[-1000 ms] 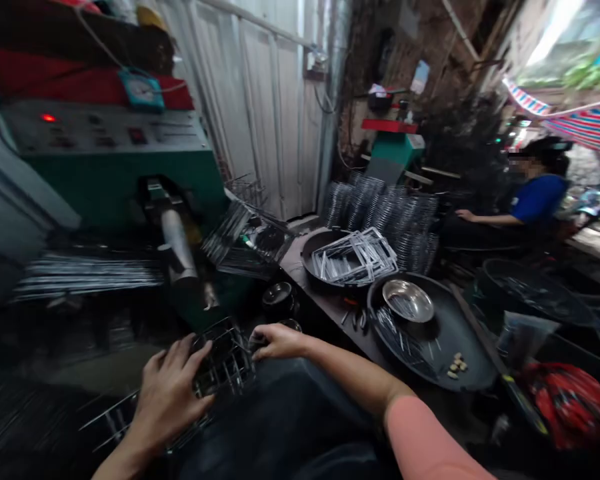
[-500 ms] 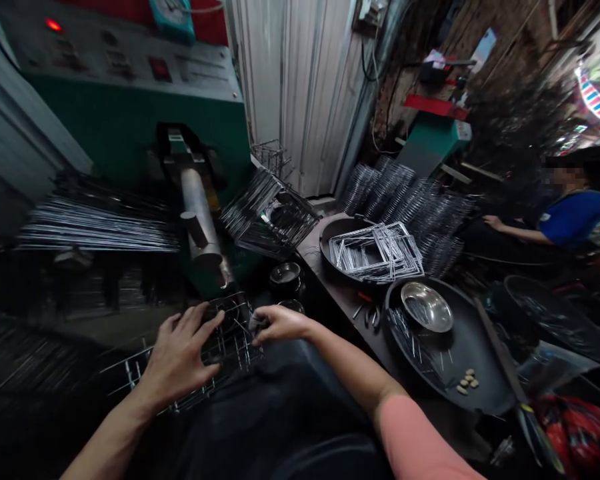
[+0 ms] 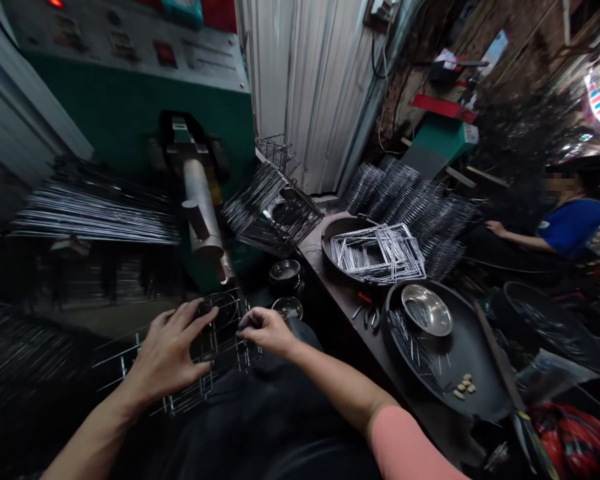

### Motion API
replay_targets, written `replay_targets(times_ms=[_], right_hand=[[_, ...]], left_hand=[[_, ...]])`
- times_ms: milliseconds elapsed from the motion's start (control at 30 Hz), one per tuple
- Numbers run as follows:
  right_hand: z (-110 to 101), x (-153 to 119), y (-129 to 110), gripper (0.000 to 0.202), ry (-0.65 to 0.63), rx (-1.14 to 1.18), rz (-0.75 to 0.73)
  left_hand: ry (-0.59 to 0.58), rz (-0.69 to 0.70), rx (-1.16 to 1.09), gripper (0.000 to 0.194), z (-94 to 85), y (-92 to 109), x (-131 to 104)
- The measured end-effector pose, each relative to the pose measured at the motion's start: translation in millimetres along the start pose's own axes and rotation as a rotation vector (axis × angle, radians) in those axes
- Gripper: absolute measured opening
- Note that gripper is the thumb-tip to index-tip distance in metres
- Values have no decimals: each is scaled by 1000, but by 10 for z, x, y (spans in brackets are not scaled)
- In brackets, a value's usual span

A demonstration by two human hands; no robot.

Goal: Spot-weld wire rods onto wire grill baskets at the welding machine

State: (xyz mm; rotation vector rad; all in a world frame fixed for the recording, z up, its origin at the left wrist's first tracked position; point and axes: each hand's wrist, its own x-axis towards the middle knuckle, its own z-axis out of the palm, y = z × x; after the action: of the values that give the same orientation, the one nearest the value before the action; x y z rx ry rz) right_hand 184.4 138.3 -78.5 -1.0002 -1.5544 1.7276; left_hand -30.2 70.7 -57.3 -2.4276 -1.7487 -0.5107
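Note:
A metal wire rack [image 3: 244, 355] lies low in front of me, over my dark-clothed lap. My left hand [image 3: 167, 350] rests across its left part, fingers spread and thumb held apart. At the rack's right end, my right hand [image 3: 270, 331] has thumb and fingers pinched together by the upright wires; whatever is between them is too small to make out. Just above the rack hangs the tip of a thick metal machine arm [image 3: 200, 193], which juts from a green machine [image 3: 105, 100].
Bundled wires [image 3: 95, 213] lie at left. Stacked wire frames [image 3: 275, 207] lean beside the machine. Rightward are a pan of rectangular frames [image 3: 330, 260], a black tray [image 3: 473, 347] with a steel bowl [image 3: 427, 310], and pliers [image 3: 373, 319]. A person in blue [image 3: 573, 227] sits far right.
My right hand has shifted slightly left along the rack, still pinched. My left hand stays spread over it, a little further left. The whole view has shifted slightly.

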Motion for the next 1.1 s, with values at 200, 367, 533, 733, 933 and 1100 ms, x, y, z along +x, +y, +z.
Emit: replay_targets(times_ms=[200, 367, 533, 733, 933, 1100], right_hand=[[-129, -198, -84, 22, -276, -121, -138], [-245, -103, -144, 31, -347, -454, -406], [-188, 36, -67, 20, -248, -574, -519], [-110, 63, -17, 14, -225, -646, -532], [-90, 149, -63, 12, -225, -712, -524], [-136, 283, -142, 9, -235, -738, -537]], left_hand=[[-7, -43, -20, 75, -15, -7, 23], [6, -40, -14, 76, -8, -56, 43], [51, -12, 30, 78, 84, -155, 32], [80, 29, 50, 82, 118, -278, -26], [30, -8, 56, 79, 8, -256, 71], [-28, -77, 40, 79, -20, -254, 203]])
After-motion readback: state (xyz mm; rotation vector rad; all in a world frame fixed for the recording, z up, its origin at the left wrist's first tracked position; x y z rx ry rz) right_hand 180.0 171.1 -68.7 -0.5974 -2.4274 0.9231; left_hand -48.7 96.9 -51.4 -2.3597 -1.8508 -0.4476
